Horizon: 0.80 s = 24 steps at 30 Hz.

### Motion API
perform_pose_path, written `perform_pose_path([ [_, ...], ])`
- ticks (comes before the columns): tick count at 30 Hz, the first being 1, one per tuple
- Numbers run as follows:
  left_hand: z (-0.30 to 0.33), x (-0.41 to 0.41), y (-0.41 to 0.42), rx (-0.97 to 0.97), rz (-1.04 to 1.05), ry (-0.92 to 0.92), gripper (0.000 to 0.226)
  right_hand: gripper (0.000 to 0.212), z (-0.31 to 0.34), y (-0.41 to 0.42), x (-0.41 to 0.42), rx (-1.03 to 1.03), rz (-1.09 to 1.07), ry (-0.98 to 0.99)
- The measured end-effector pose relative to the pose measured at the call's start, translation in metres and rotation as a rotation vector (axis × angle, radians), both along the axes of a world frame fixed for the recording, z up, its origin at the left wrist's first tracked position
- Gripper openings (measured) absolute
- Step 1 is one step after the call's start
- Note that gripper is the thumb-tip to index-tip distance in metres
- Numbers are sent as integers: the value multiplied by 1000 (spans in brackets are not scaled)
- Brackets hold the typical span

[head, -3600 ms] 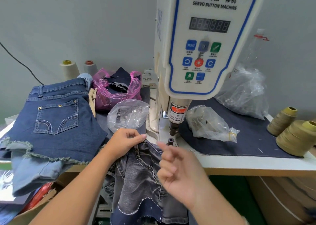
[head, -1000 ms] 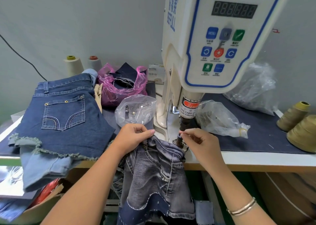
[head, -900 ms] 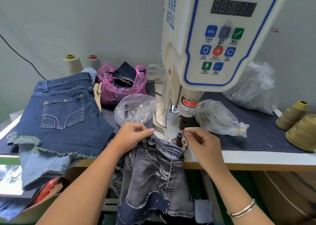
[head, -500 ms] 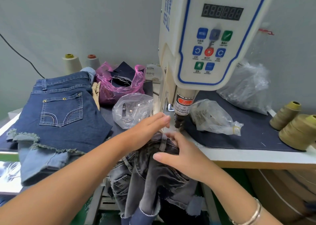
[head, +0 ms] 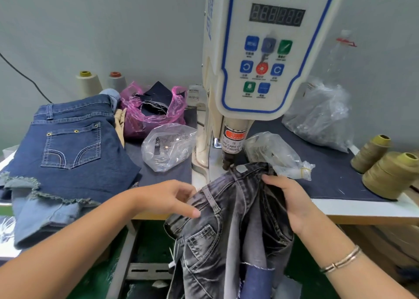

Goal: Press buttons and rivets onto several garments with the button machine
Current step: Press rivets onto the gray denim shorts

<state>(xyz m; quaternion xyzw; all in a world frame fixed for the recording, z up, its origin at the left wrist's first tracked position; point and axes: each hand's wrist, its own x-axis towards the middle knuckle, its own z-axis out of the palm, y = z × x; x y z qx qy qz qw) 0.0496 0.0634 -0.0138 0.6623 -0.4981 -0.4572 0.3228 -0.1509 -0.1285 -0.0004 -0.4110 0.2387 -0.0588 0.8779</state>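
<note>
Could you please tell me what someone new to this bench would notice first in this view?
The white button machine towers at centre, its control panel facing the camera. Just below its press head, both hands work a grey denim garment at the table's front edge: the right hand holds it bunched, the left hand rests on its waistband. A stack of blue denim shorts lies on the left.

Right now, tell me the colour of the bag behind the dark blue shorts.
Pink bag, translucent; the head view shows it.
</note>
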Motion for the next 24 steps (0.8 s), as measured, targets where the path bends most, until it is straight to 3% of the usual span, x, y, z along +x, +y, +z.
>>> perform_pose_path([
  [6,10,6,-8,-53,74,201,7,34,-14,-20,1,-57,-120,132],
  [11,20,10,-33,-109,204,227,12,56,-5,-44,1,-197,0,133],
  [13,21,10,-44,-100,206,178,20,66,5,-54,4,-407,108,233],
  [16,15,7,-57,-118,261,91,23,46,14,-63,11,-685,207,317],
  [20,-4,3,-71,-214,390,-35,12,38,-5,-60,12,-491,-33,244],
  [24,-9,-1,-80,-211,418,-99,30,25,-28,-49,16,-322,-232,216],
])
